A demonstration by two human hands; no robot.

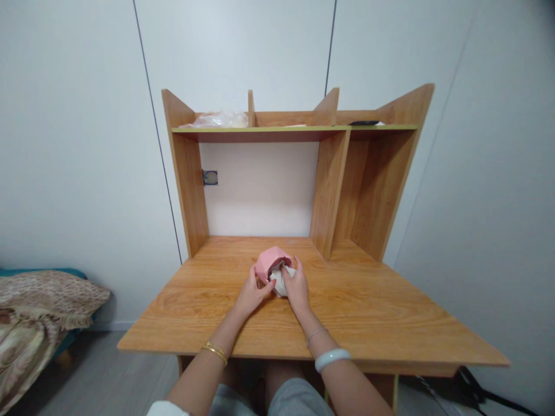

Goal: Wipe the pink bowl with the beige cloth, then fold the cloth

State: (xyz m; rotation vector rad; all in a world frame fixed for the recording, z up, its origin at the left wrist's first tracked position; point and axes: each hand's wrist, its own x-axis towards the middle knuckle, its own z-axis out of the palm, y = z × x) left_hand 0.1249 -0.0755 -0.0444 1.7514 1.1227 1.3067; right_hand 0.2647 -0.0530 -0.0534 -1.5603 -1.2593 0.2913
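Observation:
A pink faceted pot lies tipped over the desk, its opening turned toward me. My left hand is closed around its left side, thumb near the rim. From the right, my right hand grips a crumpled white cloth, its fingers reaching into the pot's mouth. Part of the cloth sits inside the pot and part bunches out below the opening. The right fingertips are partly hidden by the rim and the cloth. Whether the material is fabric or paper, I cannot tell.
The wooden desk carries a hutch at the back. On its upper shelf are a clear plastic bag and a flat black item. A wall socket box shows behind. A patterned blanket lies at left.

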